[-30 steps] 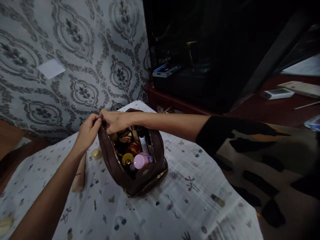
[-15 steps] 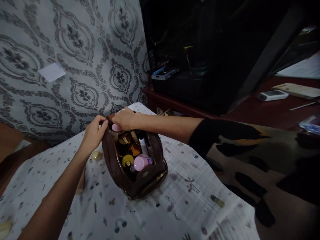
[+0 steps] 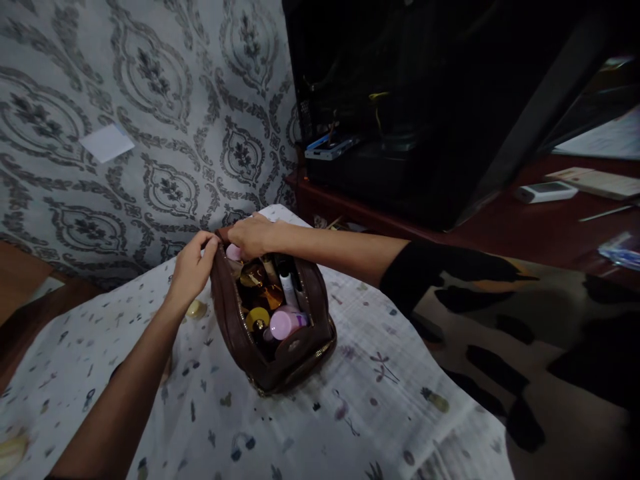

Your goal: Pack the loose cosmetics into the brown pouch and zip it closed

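A brown toiletry bag [image 3: 227,327] lies unzipped on the patterned white cloth. My left hand [image 3: 195,263] pinches the far left edge of its opening between thumb and fingers. Over the bag's far end is my right hand [image 3: 251,237], its fingers bent down and partly hidden, close to a pink cap [image 3: 233,252]. I cannot make out what those fingers hold. Inside the bag sit amber bottles [image 3: 253,273], a bottle with a yellow top [image 3: 257,320], a pink-capped container [image 3: 284,323] and a white tube with a dark cap [image 3: 289,287].
The white printed cloth [image 3: 360,400] spreads under the bag. A small yellowish object [image 3: 197,309] lies left of it, and another pale one [image 3: 13,453] at the lower left. Behind stands a large black screen [image 3: 400,100] on a dark red cabinet [image 3: 480,230] holding a white device [image 3: 547,192].
The bag appears shifted slightly right in view, along with my left hand. Both hands stay at its far end, the right one still reaching in near the pink cap.
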Demonstrator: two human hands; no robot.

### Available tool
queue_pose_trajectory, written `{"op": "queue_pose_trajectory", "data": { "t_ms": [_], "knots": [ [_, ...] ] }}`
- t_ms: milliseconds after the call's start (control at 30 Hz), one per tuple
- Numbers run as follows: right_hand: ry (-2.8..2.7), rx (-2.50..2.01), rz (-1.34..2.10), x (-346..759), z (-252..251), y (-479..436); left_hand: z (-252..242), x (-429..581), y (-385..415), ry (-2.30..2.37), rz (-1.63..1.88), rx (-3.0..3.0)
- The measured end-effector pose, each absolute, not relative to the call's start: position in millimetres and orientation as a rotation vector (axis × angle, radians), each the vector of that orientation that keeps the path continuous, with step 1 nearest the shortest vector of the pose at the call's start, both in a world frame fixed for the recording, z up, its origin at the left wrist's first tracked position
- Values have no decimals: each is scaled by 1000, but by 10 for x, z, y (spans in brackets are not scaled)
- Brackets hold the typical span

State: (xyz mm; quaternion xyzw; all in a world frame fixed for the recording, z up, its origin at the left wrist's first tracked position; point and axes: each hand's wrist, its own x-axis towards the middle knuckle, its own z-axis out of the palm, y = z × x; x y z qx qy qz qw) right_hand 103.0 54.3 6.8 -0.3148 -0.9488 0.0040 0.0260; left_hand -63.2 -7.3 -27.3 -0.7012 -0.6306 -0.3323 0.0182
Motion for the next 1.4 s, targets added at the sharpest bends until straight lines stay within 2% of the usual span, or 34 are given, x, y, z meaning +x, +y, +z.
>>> {"op": "queue_pose_trajectory", "data": {
  "t_ms": [267,533,900,1133,1400],
  "knots": [
    [-2815,-1018,78,1248,251,531,-354,-731,-94,-1901,-1147,-2271],
    [-2672,-1063,126,1552,70,440,-592,-575,-94,-1874,-1374,-2184],
    [-2829,-763,-104,1304,133,190,-573,-651,-143,-1933,-1453,-2185],
    [-2842,-961,54,1072,46,102,-547,-689,-135,-1958,-1412,-2210],
    [-2870,-974,216,1103,34,71,-518,-686,-130,-1971,-1371,-2258]
  ]
}}
